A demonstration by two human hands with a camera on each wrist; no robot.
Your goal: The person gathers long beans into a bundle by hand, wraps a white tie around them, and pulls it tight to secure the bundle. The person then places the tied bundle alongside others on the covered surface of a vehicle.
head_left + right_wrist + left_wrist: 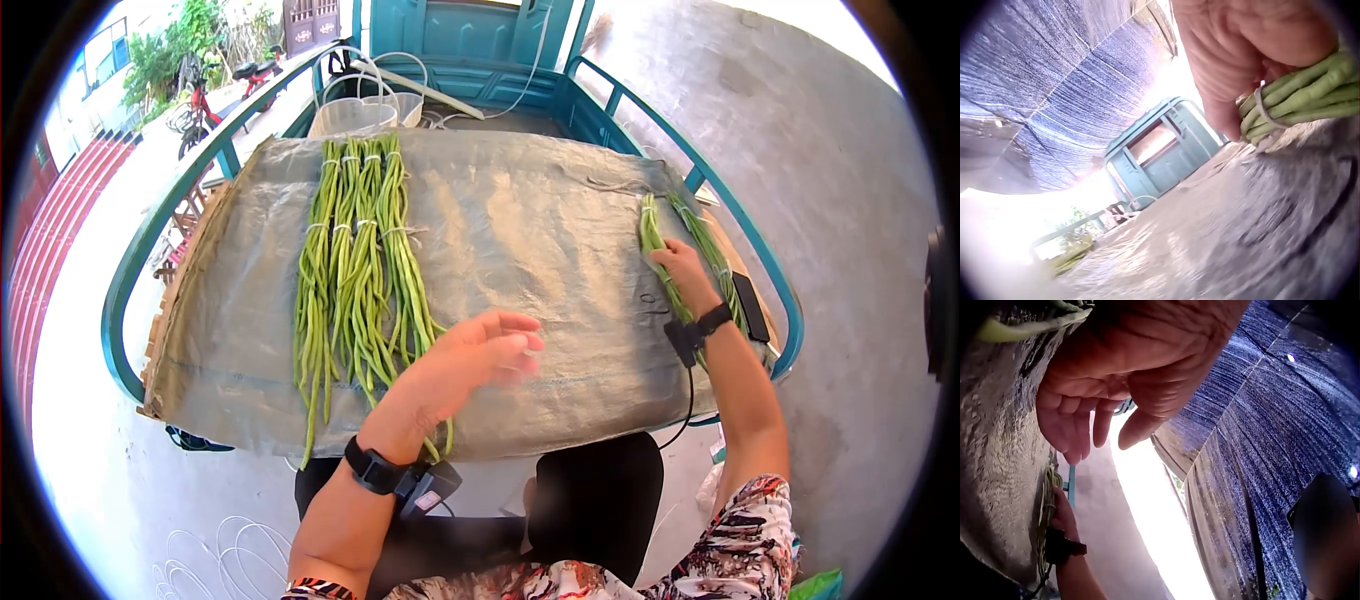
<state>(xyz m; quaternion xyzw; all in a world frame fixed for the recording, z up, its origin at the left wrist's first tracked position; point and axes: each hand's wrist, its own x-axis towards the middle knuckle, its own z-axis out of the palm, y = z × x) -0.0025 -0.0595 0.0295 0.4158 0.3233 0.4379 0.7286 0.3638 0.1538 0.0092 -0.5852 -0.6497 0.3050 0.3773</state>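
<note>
On the right side of the covered cart bed, my right hand (688,275) grips a bundle of long green beans (650,222). A pale tie (1262,106) circles this bundle in the right wrist view. My left hand (465,355) hangs over the near middle of the sheet, fingers loosely bent and nothing in them. To its left lie several tied bundles of long beans (345,270), side by side with their tied ends away from me. More long beans (705,232) lie just right of the gripped bundle.
A grey plastic sheet (500,230) covers the bed, bordered by teal rails (745,220). A flat black object (750,308) lies at the right edge. Thin strings (610,185) lie at the far right. White buckets (355,115) stand behind the sheet, and a black seat (600,500) is below.
</note>
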